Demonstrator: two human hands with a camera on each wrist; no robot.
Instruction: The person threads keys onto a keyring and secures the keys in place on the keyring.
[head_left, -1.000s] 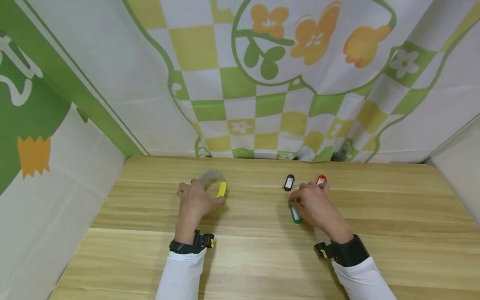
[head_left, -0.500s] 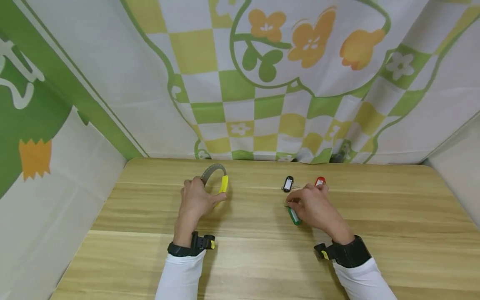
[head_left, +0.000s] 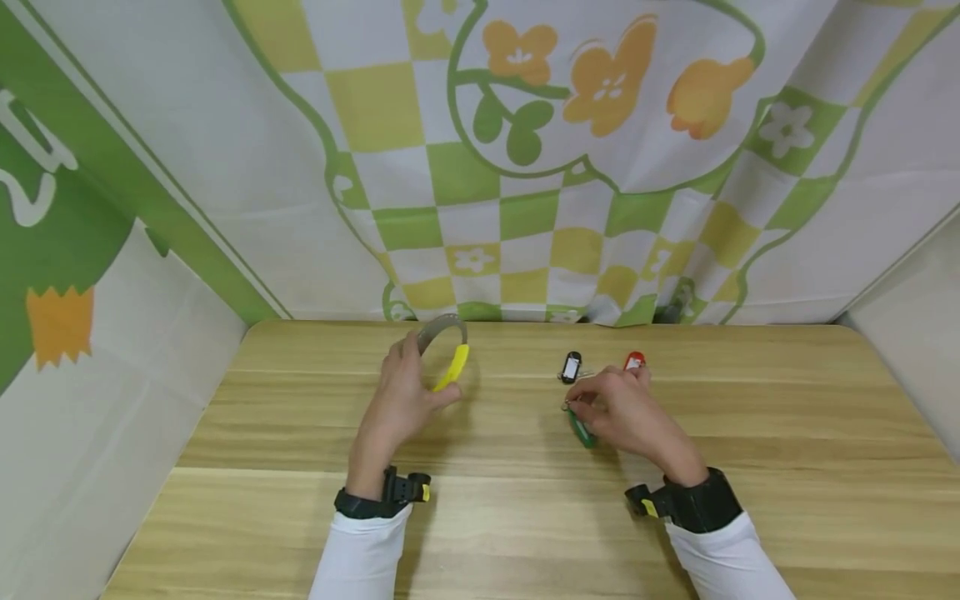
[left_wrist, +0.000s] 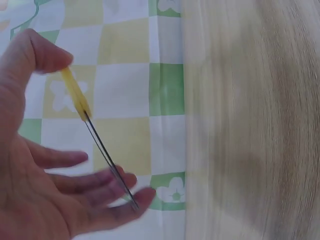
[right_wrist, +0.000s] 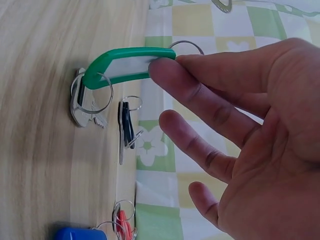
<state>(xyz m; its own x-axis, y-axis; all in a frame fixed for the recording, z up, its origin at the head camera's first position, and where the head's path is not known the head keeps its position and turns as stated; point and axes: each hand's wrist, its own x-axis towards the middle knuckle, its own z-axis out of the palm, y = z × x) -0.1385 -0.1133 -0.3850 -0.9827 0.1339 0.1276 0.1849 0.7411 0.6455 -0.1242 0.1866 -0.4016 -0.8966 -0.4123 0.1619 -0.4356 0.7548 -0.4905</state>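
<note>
The green key tag (right_wrist: 131, 66) is in the right hand (head_left: 622, 408), low over the table (head_left: 517, 500). The forefinger and thumb pinch it narrowly at one end, where a thin ring (right_wrist: 186, 42) shows beside the fingertips; the other fingers are spread apart. A second ring at the tag's other end carries a key (right_wrist: 81, 117); whether that key rests on the wood cannot be told.

Well to the left of the green tag, the left hand (head_left: 397, 392) holds a yellow-and-grey hoop (head_left: 453, 365) upright, thumb against the yellow part and fingers at the grey side, with a wide gap between them.

The step in hand appears to be handling the green tag by its ringed end while the hoop is held ready. The next move seems to call for a steady pinch that leaves the thin ring exposed, and for care that the dangling key does not catch the neighbouring tags.

Beyond the green tag and slightly left lies a black key tag (head_left: 572, 367); beyond it and to the right, a red key tag (head_left: 634, 361). Right of it, a blue key tag (right_wrist: 82, 234) shows only in the right wrist view. Farthest off hangs a checked cloth (head_left: 525, 225).
</note>
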